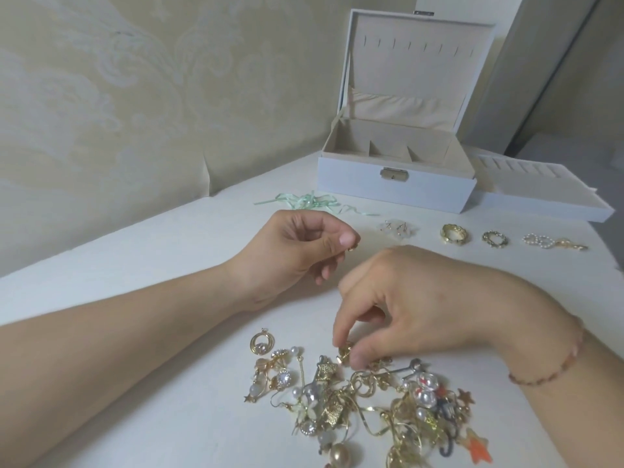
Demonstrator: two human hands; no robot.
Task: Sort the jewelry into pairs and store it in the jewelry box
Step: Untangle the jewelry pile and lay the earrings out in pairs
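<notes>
On white tabletop | right hand (398, 298) pinches small gold earring (345, 354) atop tangled gold-and-pearl jewelry heap (354, 400) | left hand (297, 251) pinches tiny gold piece (352, 248) | open white jewelry box (395, 184) well behind | risk: snagged chain drags neighbours

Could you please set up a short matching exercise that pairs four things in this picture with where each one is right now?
Things
1. White jewelry box with an open lid
2. Mint green ribbon
3. Tangled pile of gold and pearl jewelry
4. Small gold piece pinched by the left hand

Places
A. Nearest the camera, under the right hand
B. At the back of the white table, by the wall
C. Held above the table, left of the right hand
D. Lying loose just left of the box's front

Pairs: 1-B, 2-D, 3-A, 4-C
</notes>
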